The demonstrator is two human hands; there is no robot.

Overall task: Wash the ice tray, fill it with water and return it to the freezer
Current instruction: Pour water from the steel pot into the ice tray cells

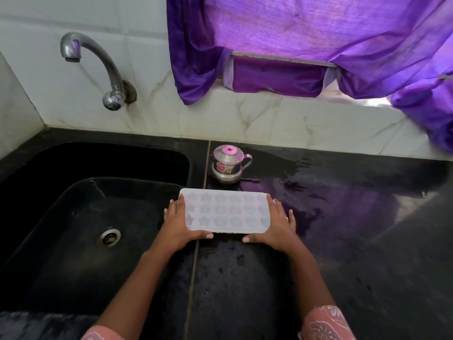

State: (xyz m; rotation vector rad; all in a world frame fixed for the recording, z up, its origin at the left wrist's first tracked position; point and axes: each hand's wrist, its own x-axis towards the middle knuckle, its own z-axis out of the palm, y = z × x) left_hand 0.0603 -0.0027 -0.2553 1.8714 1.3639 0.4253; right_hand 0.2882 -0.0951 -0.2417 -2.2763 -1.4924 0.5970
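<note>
**A:** Where the black desk [355,229] meets the sink [122,163], what stands about the ice tray [225,212]?

**B:** Just behind it is a small steel pot [229,165] with a side handle and a pink-knobbed lid, apart from the tray. The sink lies to the left, with its drain [110,238] well apart from the tray. A curved tap [98,67] comes out of the tiled wall above. A purple curtain [318,33] hangs at the upper right. The desk is wet and shiny.

**A:** Anything between tray and sink?

**B:** Only the left hand [180,224]. The tray's left end sits about at the sink's rim.

**A:** And the grip?

**B:** Each grip is clamped on the white tray at a short end, the left hand on the left and the right hand [277,224] on the right. The fingers lie along the ends and the thumbs along the near edge. Whether the tray rests on the desk or is lifted, I cannot tell.

**A:** Any writing?

**B:** The pot carries a red sticker and a small yellow one, both too small to read. The tray's cells look star- or flower-shaped.
</note>
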